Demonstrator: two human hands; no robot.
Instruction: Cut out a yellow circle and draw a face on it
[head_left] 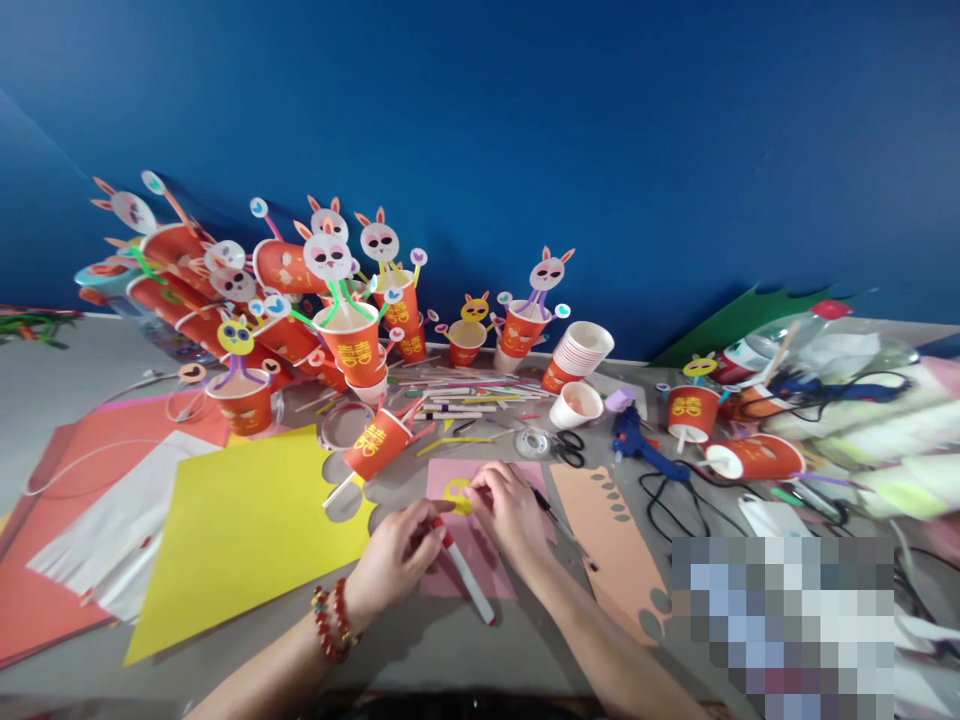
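The right hand's (504, 510) fingers pinch the edge of a yellow disc (457, 496) over the pink sheet's (478, 560) far half; the left hand's (405, 555) curled fingers hold a red-capped marker (466, 572) slanting toward the worktop's (300, 650) near edge.

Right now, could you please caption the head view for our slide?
Left hand holding a marker, right hand at a yellow cutout over pink paper.

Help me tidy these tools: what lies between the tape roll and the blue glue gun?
The head view shows black scissors between the tape roll and the blue glue gun.
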